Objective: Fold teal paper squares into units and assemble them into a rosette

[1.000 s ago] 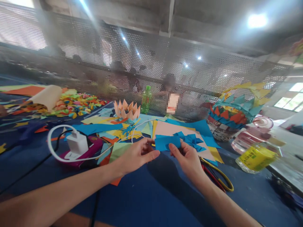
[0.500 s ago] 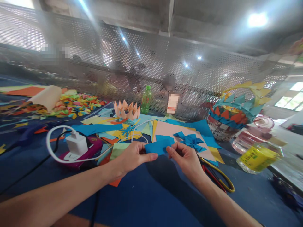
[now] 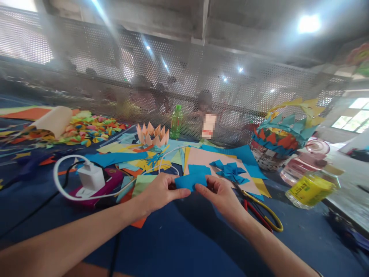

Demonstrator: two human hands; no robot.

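Between my two hands a small piece of blue paper (image 3: 188, 181) is held above the dark blue table (image 3: 178, 246). My left hand (image 3: 163, 190) pinches its left end, thumb in front and fingers behind. The right end is pinched by my right hand (image 3: 219, 190), with the thumb pressed on its near face. Just beyond lie blue paper cut-outs (image 3: 230, 171) on a pale pink sheet (image 3: 201, 157). Scissors (image 3: 266, 215) with red and yellow handles rest beside my right wrist, partly hidden by it.
A purple power strip (image 3: 115, 179) with a white charger (image 3: 92, 177) and cables is at left. Behind stand a peach paper crown (image 3: 152, 134) and a green bottle (image 3: 176, 123). To the right are a decorated basket (image 3: 268, 154) and a yellow-labelled bottle (image 3: 311, 190). Colourful scraps (image 3: 89, 127) lie far left.
My right thumb has shifted left and slightly down along the blue paper, and the right hand has come nearer the left. The whole view has shifted slightly.
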